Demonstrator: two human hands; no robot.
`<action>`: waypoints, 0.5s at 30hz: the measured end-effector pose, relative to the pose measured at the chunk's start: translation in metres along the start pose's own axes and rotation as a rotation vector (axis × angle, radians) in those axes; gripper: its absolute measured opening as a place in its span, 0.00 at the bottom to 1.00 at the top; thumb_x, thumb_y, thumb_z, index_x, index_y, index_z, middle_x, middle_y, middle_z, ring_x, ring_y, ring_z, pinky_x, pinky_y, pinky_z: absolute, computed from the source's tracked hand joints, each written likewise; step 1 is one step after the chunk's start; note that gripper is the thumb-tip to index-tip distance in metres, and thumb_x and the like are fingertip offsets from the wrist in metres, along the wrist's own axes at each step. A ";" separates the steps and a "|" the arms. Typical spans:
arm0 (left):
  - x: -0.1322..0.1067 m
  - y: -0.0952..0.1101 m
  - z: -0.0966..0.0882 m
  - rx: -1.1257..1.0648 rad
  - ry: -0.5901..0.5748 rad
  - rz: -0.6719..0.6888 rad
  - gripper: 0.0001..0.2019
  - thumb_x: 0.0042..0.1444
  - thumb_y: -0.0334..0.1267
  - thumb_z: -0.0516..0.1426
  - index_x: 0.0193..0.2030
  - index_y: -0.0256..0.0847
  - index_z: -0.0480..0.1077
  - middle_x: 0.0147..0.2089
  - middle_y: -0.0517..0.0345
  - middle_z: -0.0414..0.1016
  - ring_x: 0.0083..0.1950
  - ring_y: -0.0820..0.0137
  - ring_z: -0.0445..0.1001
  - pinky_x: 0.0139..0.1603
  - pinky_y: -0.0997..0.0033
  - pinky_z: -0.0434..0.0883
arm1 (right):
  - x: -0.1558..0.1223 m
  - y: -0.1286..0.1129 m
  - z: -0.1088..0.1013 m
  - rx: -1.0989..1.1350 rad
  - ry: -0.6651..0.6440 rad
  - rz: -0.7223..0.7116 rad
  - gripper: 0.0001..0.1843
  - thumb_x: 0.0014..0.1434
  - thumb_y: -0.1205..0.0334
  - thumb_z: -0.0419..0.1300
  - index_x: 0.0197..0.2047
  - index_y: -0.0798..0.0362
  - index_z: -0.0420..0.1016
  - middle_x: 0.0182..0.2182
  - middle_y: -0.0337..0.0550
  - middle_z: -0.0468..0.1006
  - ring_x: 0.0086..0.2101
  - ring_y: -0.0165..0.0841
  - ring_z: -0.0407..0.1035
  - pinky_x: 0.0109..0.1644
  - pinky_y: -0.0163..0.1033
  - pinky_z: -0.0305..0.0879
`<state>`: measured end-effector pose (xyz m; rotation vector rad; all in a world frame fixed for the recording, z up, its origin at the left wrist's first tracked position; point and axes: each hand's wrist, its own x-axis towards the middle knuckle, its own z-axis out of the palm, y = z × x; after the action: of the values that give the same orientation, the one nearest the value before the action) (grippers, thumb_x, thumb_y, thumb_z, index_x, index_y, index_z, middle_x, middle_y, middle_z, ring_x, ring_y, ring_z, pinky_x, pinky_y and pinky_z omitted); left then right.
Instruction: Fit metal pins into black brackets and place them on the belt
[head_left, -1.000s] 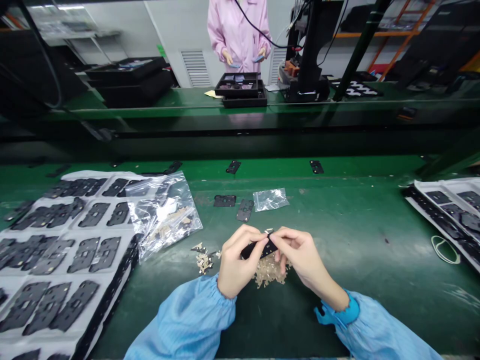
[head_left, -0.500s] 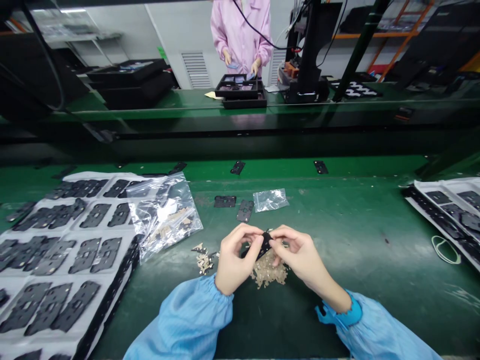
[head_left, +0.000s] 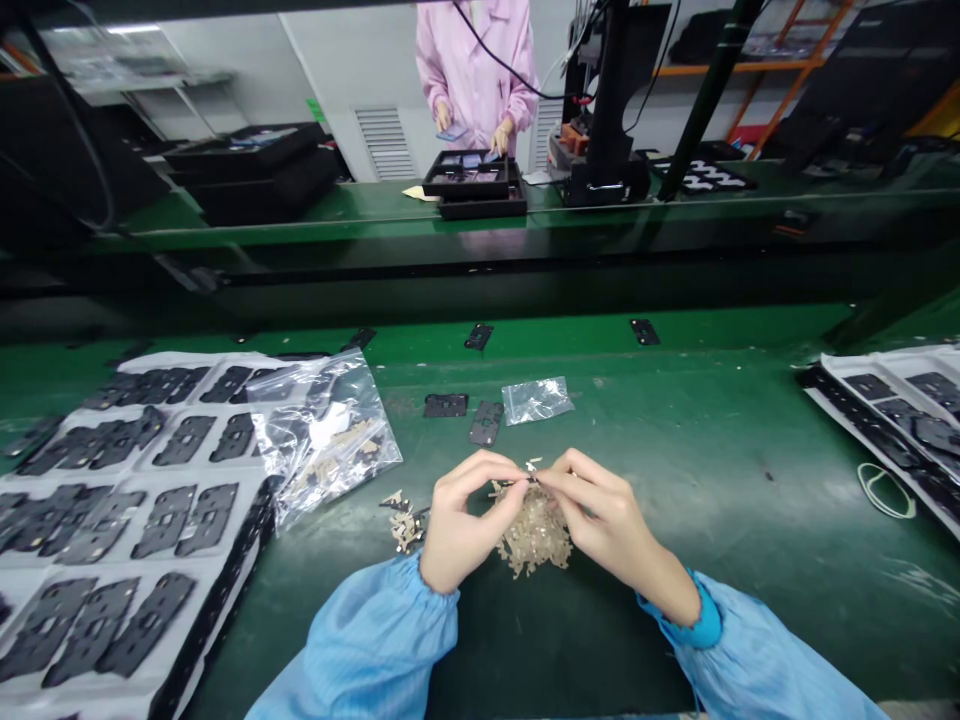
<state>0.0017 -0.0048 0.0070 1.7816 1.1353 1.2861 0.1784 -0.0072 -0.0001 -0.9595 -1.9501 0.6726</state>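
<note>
Green workbench (head_left: 675, 450) seen from above, with blue sleeves (head_left: 367, 640) reaching in from the near edge. Left hand (head_left: 469, 525) and right hand (head_left: 611, 525) close together, fingertips (head_left: 499, 466) meeting and apparently pinched on a tiny tan piece (head_left: 531, 478), directly above a heap of tan pieces (head_left: 534, 535) on the bench. Just left of the heap, a smaller tan pile (head_left: 405, 530). Farther left, a clear bag (head_left: 326, 440) of tan pieces, lying partly over a white tray (head_left: 116, 465) of black plates. Beyond the hands, loose black plates (head_left: 486, 422) and an empty clear bag (head_left: 537, 400). Across the aisle, a co-worker in a pink smock (head_left: 476, 70) behind a black tray (head_left: 472, 190). Step in hand, by the look of it: separating single pieces, the next move seemingly calling for a steady pinch.
</note>
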 end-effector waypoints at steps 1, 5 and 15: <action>0.000 0.000 0.000 0.016 -0.005 0.013 0.05 0.50 0.26 0.59 0.32 0.38 0.73 0.32 0.55 0.74 0.35 0.69 0.73 0.38 0.68 0.70 | 0.000 0.001 0.000 -0.034 -0.003 -0.031 0.16 0.62 0.73 0.47 0.46 0.53 0.73 0.29 0.44 0.67 0.30 0.32 0.64 0.32 0.37 0.64; 0.000 0.000 0.001 0.067 -0.018 0.051 0.06 0.50 0.26 0.58 0.33 0.39 0.73 0.33 0.55 0.75 0.36 0.68 0.73 0.38 0.68 0.70 | -0.002 0.003 0.001 -0.162 -0.008 -0.121 0.18 0.60 0.76 0.45 0.47 0.54 0.70 0.30 0.46 0.68 0.31 0.34 0.63 0.33 0.38 0.64; -0.006 -0.004 0.008 0.171 -0.013 0.101 0.07 0.53 0.27 0.56 0.36 0.40 0.73 0.35 0.54 0.72 0.37 0.69 0.71 0.40 0.67 0.69 | -0.005 0.001 0.008 -0.223 0.012 -0.071 0.16 0.61 0.75 0.46 0.43 0.55 0.72 0.27 0.44 0.64 0.29 0.33 0.61 0.31 0.38 0.63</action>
<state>0.0075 -0.0087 -0.0009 1.9925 1.1917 1.2654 0.1736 -0.0113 -0.0076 -1.0197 -2.0692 0.4133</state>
